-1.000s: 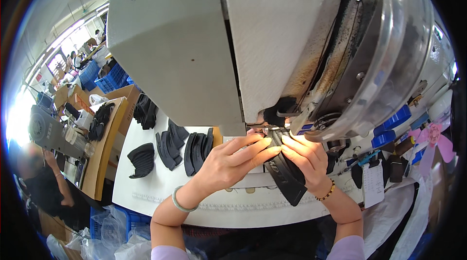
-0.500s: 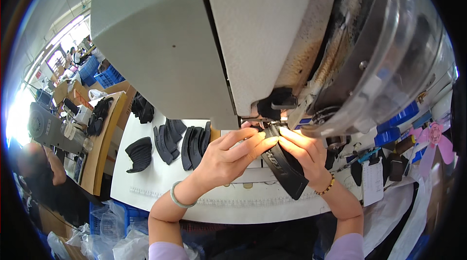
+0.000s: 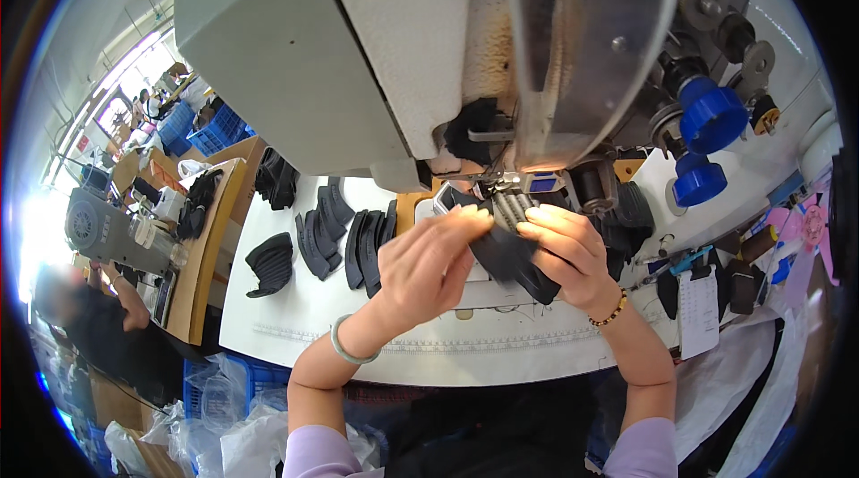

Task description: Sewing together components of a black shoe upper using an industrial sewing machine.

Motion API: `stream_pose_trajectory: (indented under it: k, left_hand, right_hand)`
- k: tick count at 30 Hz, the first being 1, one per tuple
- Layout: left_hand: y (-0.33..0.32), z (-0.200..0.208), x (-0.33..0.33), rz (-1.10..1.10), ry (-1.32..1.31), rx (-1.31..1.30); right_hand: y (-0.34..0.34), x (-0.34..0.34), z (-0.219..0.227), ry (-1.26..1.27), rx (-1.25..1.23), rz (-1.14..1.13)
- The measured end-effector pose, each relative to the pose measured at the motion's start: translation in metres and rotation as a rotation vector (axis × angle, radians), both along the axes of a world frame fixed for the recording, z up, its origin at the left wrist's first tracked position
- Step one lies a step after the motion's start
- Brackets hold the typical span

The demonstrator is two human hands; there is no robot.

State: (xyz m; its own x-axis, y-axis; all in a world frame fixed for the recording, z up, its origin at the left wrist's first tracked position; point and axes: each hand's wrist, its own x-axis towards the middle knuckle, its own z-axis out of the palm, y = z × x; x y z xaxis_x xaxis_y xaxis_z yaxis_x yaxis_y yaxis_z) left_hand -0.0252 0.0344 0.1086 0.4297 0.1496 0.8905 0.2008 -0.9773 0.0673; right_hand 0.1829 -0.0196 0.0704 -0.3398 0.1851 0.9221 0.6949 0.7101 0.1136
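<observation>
Below the head of a sewing machine point(image 3: 295, 57), a curved black piece point(image 3: 510, 265) slants between my two hands, its lower end blurred. My right hand point(image 3: 573, 256) grips its right edge between thumb and fingers. At its upper left edge my left hand point(image 3: 428, 265) has its fingers pinched together, smeared by motion, with the tips against the piece. The upper end lies close to the lit metal parts point(image 3: 512, 200) under the machine head. Several similar curved black pieces point(image 3: 365, 250) lie in overlapping rows left of my left hand.
A ribbed black stack point(image 3: 270, 265) lies farther left. Blue knobs point(image 3: 713, 115) stick out at the machine's right. A white tag point(image 3: 698, 312) and a pink fan point(image 3: 810, 226) are at the right. Another person point(image 3: 107, 326) sits at the left by a wooden table point(image 3: 208, 254).
The view has shifted, bringing the blue knobs into sight. My hands have moved slightly apart. The black piece has tilted or turned, and the lettering on its face no longer shows.
</observation>
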Motion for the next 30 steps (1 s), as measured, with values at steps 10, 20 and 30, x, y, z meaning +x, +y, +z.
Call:
stream_pose_trajectory:
  k: [10,20,30]
  left_hand:
    - [-0.012,0.004,-0.010,0.064,0.311,0.251]
    - [-0.020,0.017,-0.010,0.077,0.380,0.239]
    - [-0.013,0.019,-0.007,0.053,0.358,0.339]
  right_hand:
    - [-0.002,-0.002,0.000,0.027,-0.029,-0.014]
    - [-0.001,0.003,0.006,-0.003,-0.039,0.035]
    - [-0.004,0.000,0.003,0.042,-0.082,0.000]
